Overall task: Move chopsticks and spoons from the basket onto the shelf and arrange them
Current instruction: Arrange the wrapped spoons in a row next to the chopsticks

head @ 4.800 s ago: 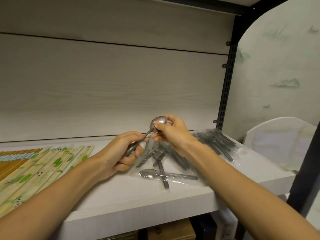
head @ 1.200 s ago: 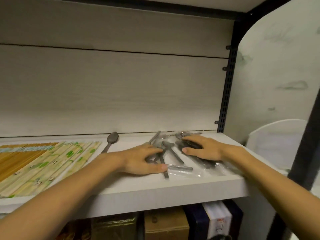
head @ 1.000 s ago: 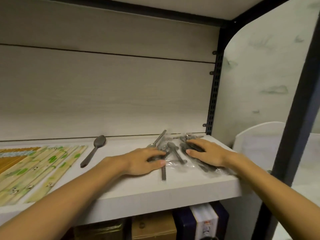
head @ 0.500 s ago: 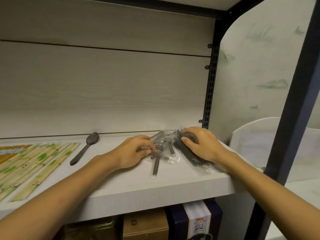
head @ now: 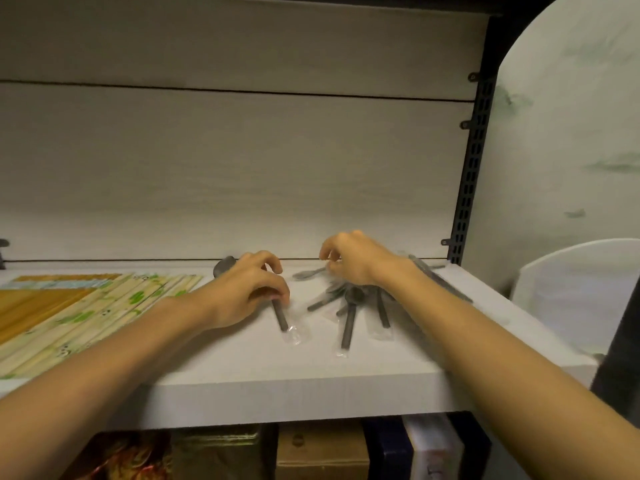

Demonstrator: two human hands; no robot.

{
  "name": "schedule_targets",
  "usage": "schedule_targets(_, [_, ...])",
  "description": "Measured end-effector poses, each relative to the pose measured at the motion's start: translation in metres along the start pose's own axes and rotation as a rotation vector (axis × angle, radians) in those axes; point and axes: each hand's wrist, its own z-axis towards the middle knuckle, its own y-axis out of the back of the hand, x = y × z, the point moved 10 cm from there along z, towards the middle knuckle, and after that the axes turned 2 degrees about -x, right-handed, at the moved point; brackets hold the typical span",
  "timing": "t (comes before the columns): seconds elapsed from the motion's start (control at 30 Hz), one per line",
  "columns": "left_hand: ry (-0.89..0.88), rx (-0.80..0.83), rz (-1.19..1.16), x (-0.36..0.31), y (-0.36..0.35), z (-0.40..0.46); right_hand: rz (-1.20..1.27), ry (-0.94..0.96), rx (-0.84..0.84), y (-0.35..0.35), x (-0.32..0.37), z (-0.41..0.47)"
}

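On the white shelf [head: 311, 379] my left hand [head: 249, 289] grips a dark spoon in a clear wrapper [head: 282, 320], its handle pointing toward me. My right hand [head: 353, 259] hovers with curled fingers over a fanned pile of wrapped spoons [head: 349, 306] and seems to pinch clear wrapping; the frame is blurred. One unwrapped spoon's bowl [head: 223, 265] peeks out behind my left hand. Rows of wrapped chopsticks [head: 86, 306] lie at the left, some green-patterned, some orange. The basket is out of view.
A black perforated shelf post [head: 469, 174] stands at the right back corner. A white rounded object [head: 575, 289] sits beyond the shelf's right end. Boxes [head: 322, 452] fill the level below.
My left hand has drawn one wrapped spoon leftward out of the pile. My right hand has lifted off the pile with fingers curled. The camera has swung left.
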Motion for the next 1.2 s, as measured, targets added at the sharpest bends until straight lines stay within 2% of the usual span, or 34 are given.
schedule_targets(0.17, [0.008, -0.005, 0.032, 0.021, 0.001, -0.001, -0.256, -0.016, 0.073, -0.025, 0.0, 0.017])
schedule_targets(0.3, [0.034, -0.027, 0.029, 0.031, 0.006, -0.002, -0.297, -0.028, 0.071, -0.037, -0.013, 0.016])
schedule_targets(0.43, [0.162, 0.097, 0.011, 0.035, 0.0, -0.008, -0.283, 0.006, 0.042, -0.036, -0.011, 0.014])
schedule_targets(0.5, [0.236, 0.171, -0.069, 0.039, -0.002, -0.013, -0.238, 0.012, -0.012, -0.03, -0.007, 0.012])
schedule_targets(0.57, [0.295, 0.268, -0.142, 0.045, -0.009, -0.02, -0.139, 0.034, -0.151, -0.013, -0.001, 0.012])
schedule_targets(0.67, [0.226, 0.346, 0.001, 0.045, -0.017, -0.023, 0.178, 0.041, -0.399, 0.019, 0.005, 0.005])
schedule_targets(0.8, [0.208, 0.333, 0.133, 0.053, -0.02, -0.015, 0.58, -0.011, -0.525, 0.031, 0.011, -0.004])
schedule_targets(0.97, [0.249, 0.314, 0.084, 0.074, -0.014, -0.017, 0.84, -0.127, -0.386, 0.004, 0.012, 0.002])
schedule_targets(1.03, [0.244, 0.305, 0.09, 0.077, -0.012, -0.019, 0.882, -0.221, -0.256, -0.015, 0.017, 0.004])
schedule_targets(1.1, [0.197, 0.278, 0.086, 0.072, -0.011, -0.018, 0.864, -0.298, -0.123, -0.037, 0.023, 0.005])
schedule_targets(1.2, [0.153, 0.247, 0.056, 0.063, -0.009, -0.018, 0.756, -0.226, -0.011, -0.055, 0.037, 0.007])
